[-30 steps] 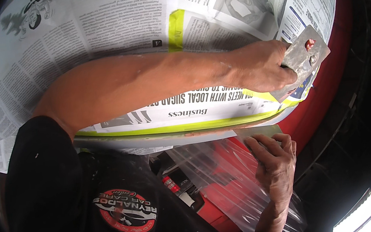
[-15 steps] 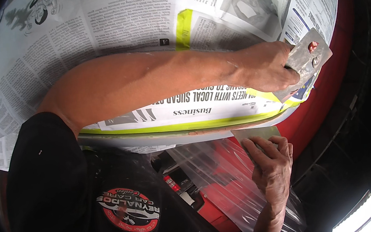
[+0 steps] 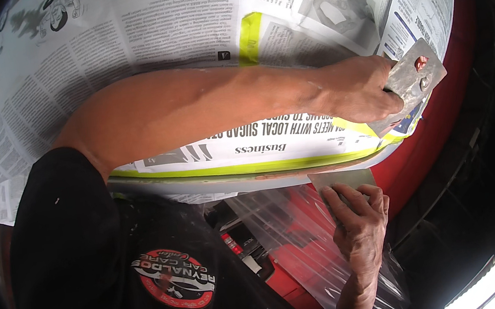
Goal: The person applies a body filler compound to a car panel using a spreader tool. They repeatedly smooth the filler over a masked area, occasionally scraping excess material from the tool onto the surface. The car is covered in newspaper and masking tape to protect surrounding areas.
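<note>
My left arm reaches across a newspaper-covered panel. At its end, my left hand [image 3: 366, 87] is closed on a scuffed grey metal plate [image 3: 417, 87] with a hole near its outer end; something reddish shows at the hole. The plate is over the right end of the newspaper [image 3: 184, 39]. Lower down, my right hand [image 3: 362, 224] pinches a thin, flat grey-green spreader blade [image 3: 346, 179], fingers spread over its face and thumb hidden. The blade's far edge is at the bare strip of panel [image 3: 251, 182] below the yellow-green masking tape [image 3: 231, 170]; I cannot tell whether they touch.
Clear plastic sheeting [image 3: 297, 235] hangs below the panel over red bodywork [image 3: 290, 279]. A curved red body panel [image 3: 436, 131] borders the newspaper on the right. Bright light [image 3: 483, 286] shows at the lower right, with dark surroundings beyond.
Both hands keep their holds and have barely moved. The fingers of my right hand sit slightly differently on the spreader blade. The whole view has shifted a little.
</note>
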### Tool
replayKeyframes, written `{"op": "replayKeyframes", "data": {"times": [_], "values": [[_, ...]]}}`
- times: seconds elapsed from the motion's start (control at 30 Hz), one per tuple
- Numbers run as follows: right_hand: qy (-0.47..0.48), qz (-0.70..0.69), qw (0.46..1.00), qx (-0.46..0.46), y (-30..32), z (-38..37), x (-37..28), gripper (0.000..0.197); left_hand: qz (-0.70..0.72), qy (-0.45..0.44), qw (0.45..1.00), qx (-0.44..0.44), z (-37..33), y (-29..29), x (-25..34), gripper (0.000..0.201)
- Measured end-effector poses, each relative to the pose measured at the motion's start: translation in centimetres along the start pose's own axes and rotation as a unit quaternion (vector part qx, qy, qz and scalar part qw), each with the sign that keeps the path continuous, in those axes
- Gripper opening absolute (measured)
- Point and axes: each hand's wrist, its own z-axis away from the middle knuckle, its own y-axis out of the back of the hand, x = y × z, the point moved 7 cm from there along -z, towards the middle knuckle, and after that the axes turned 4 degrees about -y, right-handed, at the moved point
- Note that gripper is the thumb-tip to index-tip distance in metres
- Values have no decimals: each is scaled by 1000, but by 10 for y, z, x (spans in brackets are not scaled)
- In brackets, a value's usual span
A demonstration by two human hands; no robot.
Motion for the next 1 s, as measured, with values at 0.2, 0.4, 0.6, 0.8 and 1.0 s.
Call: {"op": "replayKeyframes", "data": {"times": [0.2, 0.4, 0.6, 0.8, 1.0], "values": [[-26, 10, 1000, -6, -10, 0, 7, 58, -10, 5, 1000, -4, -2, 1, 0, 25], [-53, 9, 998, 11, 3, 17, 20, 63, 11, 3, 1000, -14, -1, -3, -1, 27], [-105, 106, 988, 38, 17, 13, 41, 56, 77, -12, 997, -10, 8, 2, 9, 26], [8, 11, 999, -34, 12, 4, -31, 61, 15, -19, 1000, -7, -5, -3, -3, 27], [84, -18, 996, -35, 2, 2, -62, 72, 9, -2, 1000, 3, 2, 2, 1, 28]]}}
